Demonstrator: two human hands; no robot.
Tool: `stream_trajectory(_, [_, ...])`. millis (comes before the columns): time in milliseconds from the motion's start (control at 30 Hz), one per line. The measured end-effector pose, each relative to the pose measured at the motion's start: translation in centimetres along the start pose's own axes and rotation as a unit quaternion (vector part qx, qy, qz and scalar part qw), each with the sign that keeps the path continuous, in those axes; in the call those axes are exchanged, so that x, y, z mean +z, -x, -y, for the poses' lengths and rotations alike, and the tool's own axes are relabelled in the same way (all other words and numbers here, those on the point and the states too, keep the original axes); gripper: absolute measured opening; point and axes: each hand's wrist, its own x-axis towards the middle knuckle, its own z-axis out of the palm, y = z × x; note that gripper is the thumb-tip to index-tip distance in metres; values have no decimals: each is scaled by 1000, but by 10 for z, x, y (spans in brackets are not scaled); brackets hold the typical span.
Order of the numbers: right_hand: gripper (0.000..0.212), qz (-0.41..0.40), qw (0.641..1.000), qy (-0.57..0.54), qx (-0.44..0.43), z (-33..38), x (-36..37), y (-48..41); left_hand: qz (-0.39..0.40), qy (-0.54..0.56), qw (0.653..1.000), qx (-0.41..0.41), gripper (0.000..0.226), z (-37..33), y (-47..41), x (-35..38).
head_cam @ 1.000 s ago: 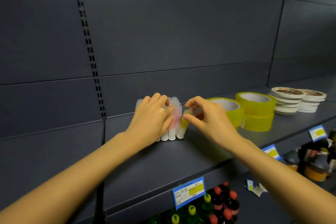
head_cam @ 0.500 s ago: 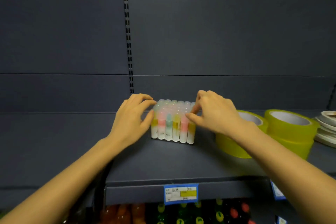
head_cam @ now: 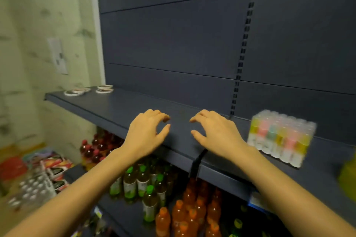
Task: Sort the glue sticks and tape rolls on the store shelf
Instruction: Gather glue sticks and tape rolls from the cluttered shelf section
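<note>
On the dark store shelf [head_cam: 115, 107], the block of glue sticks [head_cam: 281, 136] stands upright just right of the person's right hand [head_cam: 215, 132]. A few flat white tape rolls [head_cam: 77, 91] lie well apart from it, at the shelf's far left end. The left hand [head_cam: 146, 134] and the right hand sit side by side over the bare middle of the shelf, palms down, fingers loosely curled, holding nothing. I cannot tell if their fingertips touch the surface. Drink bottles [head_cam: 134, 183] crowd the shelf below.
</note>
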Motion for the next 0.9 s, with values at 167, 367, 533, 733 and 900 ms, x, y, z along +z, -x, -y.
stream_trajectory(167, [39, 4, 998, -49, -46, 50, 18, -41, -3, -80, 995, -52, 30, 62, 27, -40])
stream_trajectory(367, [38, 2, 994, -74, -75, 116, 42, -96, 1, -129, 987, -93, 31, 144, 48, -73])
stream_trajectory(533, [37, 1, 994, -86, -62, 171, 70, -152, 17, -144, 985, -94, 30, 224, 53, -95])
stream_trajectory(733, [35, 13, 995, -92, -46, 240, 107, -227, 25, -160, 983, -91, 28, 323, 60, -117])
stream_trajectory(900, [33, 31, 994, -92, -39, 281, 131, -282, 33, -164, 979, -119, 30, 390, 54, -126])
